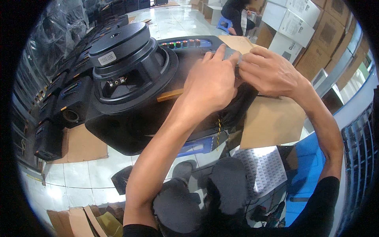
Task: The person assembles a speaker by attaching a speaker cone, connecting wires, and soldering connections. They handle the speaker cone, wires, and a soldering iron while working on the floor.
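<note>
A black speaker box (130, 132) lies in front of me, with a large round speaker driver (122, 59) resting magnet-up on its left part. My left hand (211, 79) is at the box's right end, its fingers bent over a small grey piece (230, 52) whose kind I cannot make out. Close beside it, my right hand (270, 71) has its fingers curled together at the same spot. What sits in its fingertips is hidden. A control panel (185, 43) with a row of knobs is on the box's far side. A yellow-brown strip (169, 95) lies beside my left wrist.
More black speaker boxes (73, 100) stand in rows at the left. Cardboard sheets (272, 122) lie right of the box, and stacked cartons (321, 43) rise behind. A twisted yellow-black wire (218, 134) hangs down. Another person (237, 17) sits on a blue stool (224, 24) far back.
</note>
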`<state>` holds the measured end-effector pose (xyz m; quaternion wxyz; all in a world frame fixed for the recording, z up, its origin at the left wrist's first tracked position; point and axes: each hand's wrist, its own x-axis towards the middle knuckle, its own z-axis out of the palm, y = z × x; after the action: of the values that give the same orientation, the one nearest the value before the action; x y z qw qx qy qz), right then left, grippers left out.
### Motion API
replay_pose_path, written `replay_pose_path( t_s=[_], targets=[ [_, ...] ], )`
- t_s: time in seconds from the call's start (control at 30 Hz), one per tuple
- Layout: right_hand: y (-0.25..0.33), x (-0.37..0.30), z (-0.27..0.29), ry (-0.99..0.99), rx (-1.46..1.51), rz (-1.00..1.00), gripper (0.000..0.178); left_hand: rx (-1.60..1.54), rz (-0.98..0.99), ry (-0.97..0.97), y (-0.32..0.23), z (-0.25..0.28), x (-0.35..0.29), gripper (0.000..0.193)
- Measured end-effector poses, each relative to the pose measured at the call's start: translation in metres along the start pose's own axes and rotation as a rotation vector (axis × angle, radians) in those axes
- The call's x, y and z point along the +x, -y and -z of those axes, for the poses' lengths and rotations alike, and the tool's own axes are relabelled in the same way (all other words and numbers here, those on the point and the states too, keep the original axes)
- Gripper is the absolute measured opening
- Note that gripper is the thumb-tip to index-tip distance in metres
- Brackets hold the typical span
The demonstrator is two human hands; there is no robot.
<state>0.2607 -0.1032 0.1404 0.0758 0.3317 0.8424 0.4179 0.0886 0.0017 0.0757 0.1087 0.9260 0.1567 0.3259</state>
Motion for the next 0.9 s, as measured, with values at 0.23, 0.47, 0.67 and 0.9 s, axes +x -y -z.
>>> replay_pose_path(
  t_s=[0.23,0.47,0.67,0.9],
  targets=[
    [0.004,-0.001,-0.003,-0.068,0.255,-0.241,0.019,-0.041,-0.005,-0.008,0.002,-0.001,-0.001,0.051],
    [0.008,-0.01,-0.003,-0.081,0.585,-0.588,0.013,-0.075,0.004,-0.022,0.001,0.0,-0.002,0.052],
    [0.012,-0.016,0.011,-0.057,0.739,-0.856,0.016,-0.089,-0.009,-0.032,0.001,-0.001,-0.003,0.053],
    [0.013,-0.004,0.01,0.046,0.723,-0.862,0.019,-0.07,0.017,0.032,-0.001,0.004,-0.002,0.054]
  ],
)
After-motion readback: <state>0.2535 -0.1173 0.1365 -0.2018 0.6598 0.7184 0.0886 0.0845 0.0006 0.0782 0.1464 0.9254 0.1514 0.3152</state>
